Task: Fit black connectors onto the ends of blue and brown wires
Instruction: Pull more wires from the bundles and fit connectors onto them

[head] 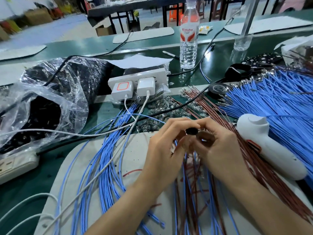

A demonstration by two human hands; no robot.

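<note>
Pinching a small black plastic connector (192, 131) between the curled fingertips of both our left hand (165, 146) and right hand (220, 150), we held it above the pale work mat (135, 155). Thin blue wires (105, 158) and brown wires (252, 160) lay spread around our wrists, near a white handheld tool (264, 143).

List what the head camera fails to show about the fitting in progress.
Wire end entering the small black plastic connector: head view, hidden by curled fingers of the left hand and right hand, and blurred.
What the right hand grips: head view, blurred.
Black parts in the crinkled clear plastic bag: head view, film glare.
White plastic power strip: head view, cut by left edge.
</note>
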